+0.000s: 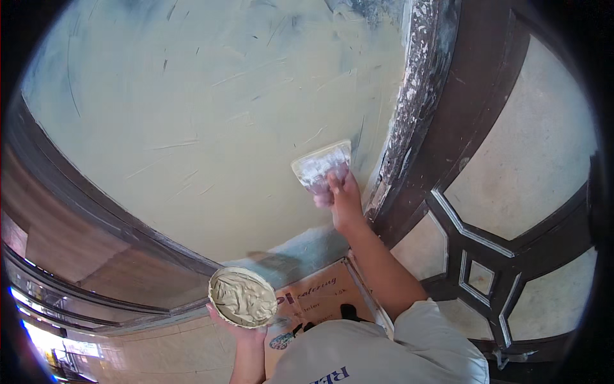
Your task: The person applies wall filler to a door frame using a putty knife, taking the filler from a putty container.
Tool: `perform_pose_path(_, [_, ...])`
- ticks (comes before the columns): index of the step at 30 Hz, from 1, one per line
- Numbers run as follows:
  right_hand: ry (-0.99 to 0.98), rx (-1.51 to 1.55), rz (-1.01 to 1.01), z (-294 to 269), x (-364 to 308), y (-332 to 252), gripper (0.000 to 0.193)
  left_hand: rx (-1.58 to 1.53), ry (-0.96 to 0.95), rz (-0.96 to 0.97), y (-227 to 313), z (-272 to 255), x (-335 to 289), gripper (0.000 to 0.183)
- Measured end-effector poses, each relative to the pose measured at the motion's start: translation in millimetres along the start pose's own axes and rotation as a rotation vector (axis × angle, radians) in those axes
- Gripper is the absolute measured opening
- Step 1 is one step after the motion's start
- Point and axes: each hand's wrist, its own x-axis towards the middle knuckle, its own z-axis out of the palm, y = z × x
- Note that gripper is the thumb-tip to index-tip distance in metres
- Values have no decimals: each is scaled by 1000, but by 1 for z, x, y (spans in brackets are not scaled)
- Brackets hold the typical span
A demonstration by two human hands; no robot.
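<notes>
My right hand (343, 197) grips a wide putty knife (322, 165), its blade smeared with white and laid against the wall (211, 121). Pale cream filler coats most of that wall, with thin ridges and darker scratch marks showing in it. Low on the left, my left hand (248, 334) holds up a round tub (211, 296) from below. Thick cream putty (243, 297) with a folded, stirred surface lies in the tub. The putty knife's handle is mostly hidden in my fingers.
A dark post with flaking white paint (419, 77) borders the wall on the right, beside dark wooden panelling (476, 147) with pale insets. Dark trim (96, 192) curves along the left. A printed cardboard sheet (323, 291) lies below, near my body.
</notes>
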Motion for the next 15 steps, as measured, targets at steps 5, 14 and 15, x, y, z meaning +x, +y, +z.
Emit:
perform_pose_path(5, [123,-210,-96,-66,22,73,44,19,-42,-12,-5,0,3,76])
perform_pose_path(14, [218,-243,349,-113,-41,110,26,7,-20,-20,-2,-5,-1,75])
perform_pose_path(15, [199,-236,246,-114,-23,86,24,8,-30,-29,-5,-2,0,75])
